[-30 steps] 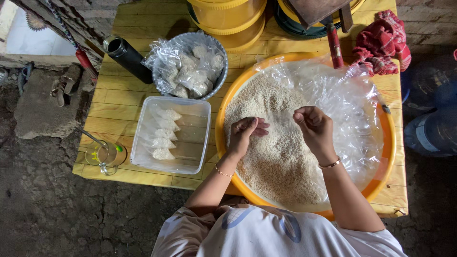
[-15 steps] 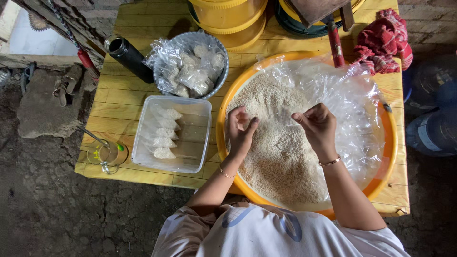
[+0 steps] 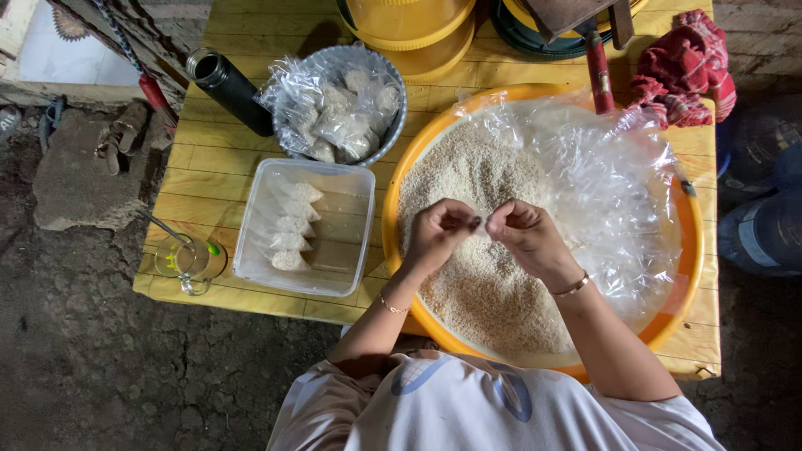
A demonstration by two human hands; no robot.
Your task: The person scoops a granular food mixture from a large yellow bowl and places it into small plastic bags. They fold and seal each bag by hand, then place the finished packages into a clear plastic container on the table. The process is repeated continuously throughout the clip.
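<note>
Left hand [image 3: 436, 235] and right hand [image 3: 526, 236] meet fingertip to fingertip over the pale crumb [image 3: 476, 292] filling the orange basin [image 3: 689, 250]. Fingers are pinched narrow; anything held between them is too small to make out. A clear plastic sheet [image 3: 601, 192] lines the basin's far side. The rectangular clear tub [image 3: 334, 250] holds five white coated pieces in one column. The grey bowl [image 3: 393, 125] carries bagged pieces (count unclear). One black flask [image 3: 230, 88] lies beside it.

orange basin [image 3: 695, 250], yellow table [image 3: 219, 159], red checked cloth [image 3: 689, 71]
</note>
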